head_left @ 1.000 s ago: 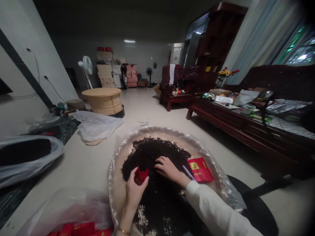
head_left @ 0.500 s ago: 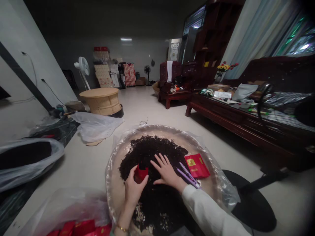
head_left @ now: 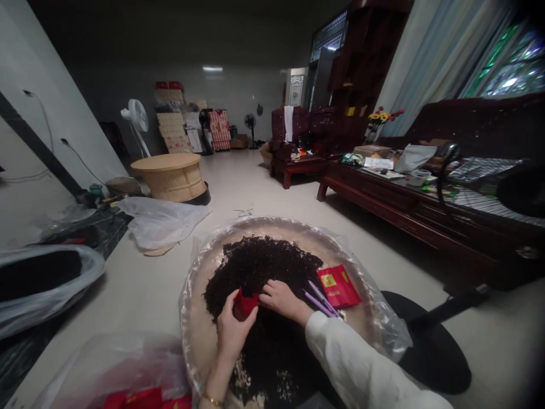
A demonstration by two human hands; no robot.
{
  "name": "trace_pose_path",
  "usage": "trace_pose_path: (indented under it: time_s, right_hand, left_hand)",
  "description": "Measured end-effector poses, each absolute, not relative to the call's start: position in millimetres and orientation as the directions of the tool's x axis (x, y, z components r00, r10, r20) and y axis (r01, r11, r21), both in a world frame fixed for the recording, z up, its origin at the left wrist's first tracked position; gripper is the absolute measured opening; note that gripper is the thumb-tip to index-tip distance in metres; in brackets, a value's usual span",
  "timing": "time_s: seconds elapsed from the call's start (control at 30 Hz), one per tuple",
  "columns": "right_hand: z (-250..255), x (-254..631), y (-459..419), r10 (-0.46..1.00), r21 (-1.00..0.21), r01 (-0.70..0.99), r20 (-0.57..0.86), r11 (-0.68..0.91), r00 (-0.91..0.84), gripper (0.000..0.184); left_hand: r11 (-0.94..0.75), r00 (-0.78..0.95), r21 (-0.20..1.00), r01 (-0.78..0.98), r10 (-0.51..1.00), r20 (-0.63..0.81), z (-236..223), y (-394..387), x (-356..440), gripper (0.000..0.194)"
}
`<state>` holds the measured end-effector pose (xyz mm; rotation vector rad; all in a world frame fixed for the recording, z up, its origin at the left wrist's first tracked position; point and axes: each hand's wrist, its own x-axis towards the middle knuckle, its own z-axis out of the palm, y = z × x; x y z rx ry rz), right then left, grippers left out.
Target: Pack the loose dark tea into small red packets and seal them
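My left hand [head_left: 232, 329] has its thumb and fingers closed around a small red pouch [head_left: 246, 305], its mouth facing up. Right beside that mouth is my right hand [head_left: 281, 298], fingers curled together; whatever they hold is hidden. Both hands are over a heap of dark, dried leaves that look like tea [head_left: 272, 258], spread in a wide round tray [head_left: 192, 335] lined with clear plastic. To the right of my right hand, a slim purple tool with two long arms [head_left: 320, 301] lies by a flat red packet with gold print [head_left: 339, 287].
A clear plastic bag with red packets [head_left: 145, 397] stands at the lower left, and a plastic-lined container of dark material [head_left: 42, 270] at the far left. A black fan base [head_left: 438, 358] is on the floor at right, near a long dark wooden table [head_left: 395, 213].
My right hand was spread with fingers apart over the leaves; now its fingers are curled and it is closer to the pouch. My left hand still holds the pouch. The view has shifted slightly.
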<state>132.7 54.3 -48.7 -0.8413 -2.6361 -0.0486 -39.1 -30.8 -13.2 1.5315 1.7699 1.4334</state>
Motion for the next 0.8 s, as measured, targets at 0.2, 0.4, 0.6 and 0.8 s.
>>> trace_pose_path:
  time_s: [0.2, 0.4, 0.6, 0.8]
  right_hand:
    - [-22.8, 139.0, 59.2, 0.918, -0.910, 0.242, 0.375, 0.337, 0.130, 0.033]
    - [-10.0, 151.7, 65.3, 0.984, -0.810, -0.568, -0.180, -0.144, 0.007, 0.044]
    - [-11.5, 163.2, 62.8, 0.986, -0.866, -0.489, -0.025, -0.102, -0.162, 0.074]
    - [14.7, 148.8, 52.6, 0.995, -0.811, -0.580, -0.018, -0.073, -0.101, 0.074]
  left_hand:
    - [-0.150, -0.285, 0.821, 0.550, 0.891, 0.354, -26.4, -26.1, -31.3, 0.047]
    - [-0.171, -0.220, 0.809, 0.562, 0.912, 0.345, -32.6, -22.5, -18.3, 0.045]
    - [-0.203, -0.180, 0.784, 0.587, 0.912, 0.370, -33.0, -20.8, -11.2, 0.045]
    - [-0.190, -0.173, 0.733, 0.653, 0.905, 0.389, -31.4, -16.4, -4.9, 0.043]
